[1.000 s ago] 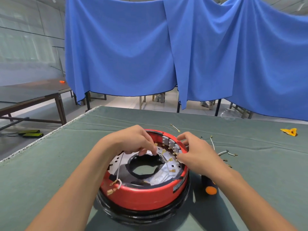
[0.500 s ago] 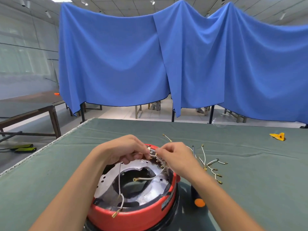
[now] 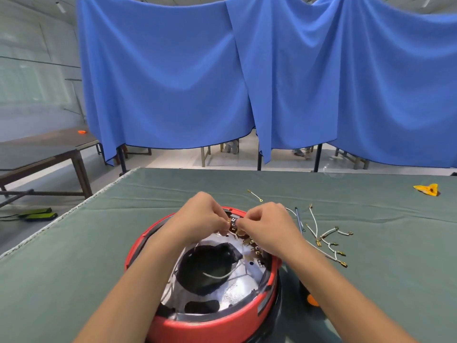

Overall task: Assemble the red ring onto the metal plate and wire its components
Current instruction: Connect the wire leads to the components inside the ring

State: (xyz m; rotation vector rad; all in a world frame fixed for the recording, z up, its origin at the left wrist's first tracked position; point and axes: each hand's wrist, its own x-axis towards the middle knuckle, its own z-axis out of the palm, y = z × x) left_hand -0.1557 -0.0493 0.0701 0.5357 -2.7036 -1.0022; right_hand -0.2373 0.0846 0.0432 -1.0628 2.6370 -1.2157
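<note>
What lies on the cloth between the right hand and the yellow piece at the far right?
Loose white wires with brass ends, then bare green cloth, between right hand and yellow piece; head view.

Ring (image 3: 215, 323) on table (image 3: 74, 256); wires (image 3: 329, 241) right.

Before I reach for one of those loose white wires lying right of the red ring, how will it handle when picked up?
Probably floppy: the loose white wires lie in curves on the green cloth. Likely very light, being thin with small brass terminals. They overlap, so lifting one may drag its neighbours; pinching near a terminal seems safest.
</note>
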